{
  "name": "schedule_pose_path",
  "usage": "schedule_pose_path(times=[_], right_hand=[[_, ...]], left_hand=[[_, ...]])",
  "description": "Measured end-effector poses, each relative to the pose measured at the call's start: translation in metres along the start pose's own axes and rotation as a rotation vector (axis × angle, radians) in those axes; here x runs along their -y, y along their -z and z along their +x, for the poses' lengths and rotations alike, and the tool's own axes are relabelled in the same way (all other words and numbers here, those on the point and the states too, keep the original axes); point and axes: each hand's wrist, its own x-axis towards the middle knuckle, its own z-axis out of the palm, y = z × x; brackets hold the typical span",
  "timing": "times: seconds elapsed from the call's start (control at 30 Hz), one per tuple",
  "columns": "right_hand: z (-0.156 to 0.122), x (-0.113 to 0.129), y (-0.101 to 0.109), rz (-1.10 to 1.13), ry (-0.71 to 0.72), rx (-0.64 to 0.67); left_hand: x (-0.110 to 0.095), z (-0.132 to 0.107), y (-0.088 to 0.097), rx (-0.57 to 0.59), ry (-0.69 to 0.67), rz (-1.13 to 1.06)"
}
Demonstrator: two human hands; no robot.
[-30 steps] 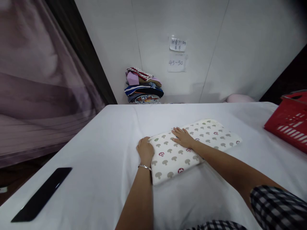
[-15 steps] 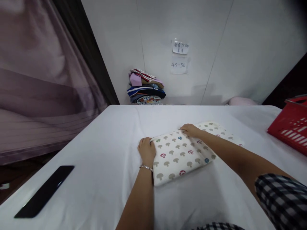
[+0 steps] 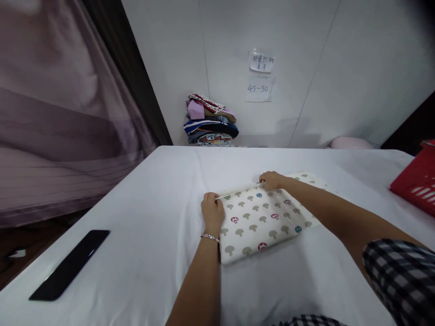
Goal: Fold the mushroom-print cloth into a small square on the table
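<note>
A folded cream cloth with a mushroom print point(image 3: 263, 222) lies in the middle of the white-covered table point(image 3: 146, 217). My left hand point(image 3: 212, 213), with a bracelet at the wrist, is closed and pinches the cloth's far left corner. My right hand point(image 3: 271, 180) is closed on the same far edge further right. The edge is pulled taut between both hands. A further part of the cloth shows behind my right forearm.
A black flat slab point(image 3: 70, 265) lies near the table's left front edge. A red basket point(image 3: 414, 183) stands at the right edge. A pile of folded clothes point(image 3: 210, 122) sits against the wall behind the table, under two paper notes point(image 3: 260, 74). A mauve curtain hangs at left.
The right part of the cloth has been folded over to the left, making it shorter. My right hand went from lying flat on the cloth to gripping its far edge.
</note>
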Motion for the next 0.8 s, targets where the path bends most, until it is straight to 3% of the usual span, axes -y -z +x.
schedule_pose_path(times=[0.2,0.33,0.57,0.67,0.8], right_hand=[[-0.010,-0.008,0.006,0.072,0.019,-0.005],[-0.006,-0.018,0.012,0.146,-0.035,-0.060],[0.017,-0.023,-0.007,0.187,-0.112,-0.070],[0.011,-0.035,-0.012,0.199,-0.135,-0.064],[-0.008,-0.070,-0.007,0.172,-0.209,-0.053]], left_hand=[[0.001,-0.001,-0.001,-0.103,-0.011,-0.180],[0.003,0.003,0.001,-0.125,0.055,-0.220],[0.018,0.007,-0.001,0.104,0.345,-0.173],[0.020,0.007,-0.001,0.114,0.360,-0.157],[0.021,0.007,-0.001,0.099,0.365,-0.151]])
